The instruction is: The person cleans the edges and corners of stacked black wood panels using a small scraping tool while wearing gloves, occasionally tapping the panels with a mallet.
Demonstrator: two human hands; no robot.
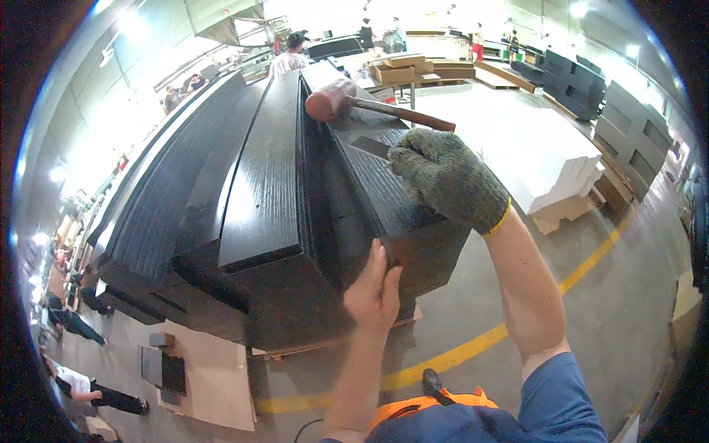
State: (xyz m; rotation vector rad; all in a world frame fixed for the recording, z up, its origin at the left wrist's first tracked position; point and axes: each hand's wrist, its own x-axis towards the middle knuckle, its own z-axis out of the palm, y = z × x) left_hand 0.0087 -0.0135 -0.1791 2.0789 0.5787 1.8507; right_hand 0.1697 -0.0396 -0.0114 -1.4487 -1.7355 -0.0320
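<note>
One flat metal blade juts leftward from the right hand, above the top of the right black stack. Right hand: knit glove, fingers clamped on the blade; its far end points toward the stack's left long edge. Left hand: bare, thumb and fingers apart, raised at the front edge of the same stack; fingertips near the upper left corner, firm contact cannot be told.

Mallet: reddish head toward the far end of the stacks, handle slanting back to just beside the glove; whether the two touch cannot be told.

Leftward, a dark wedge-shaped gap separates the right stack from the middle black stack, whose front edge reaches nearer the wearer. Beyond it, the left black stack shows many board edges.

Open room: grey floor at the right stack's right side, crossed by a curved yellow line. Past that gap, a pile of white panels. Lower left, a pale sheet on the floor carries dark blocks.
</note>
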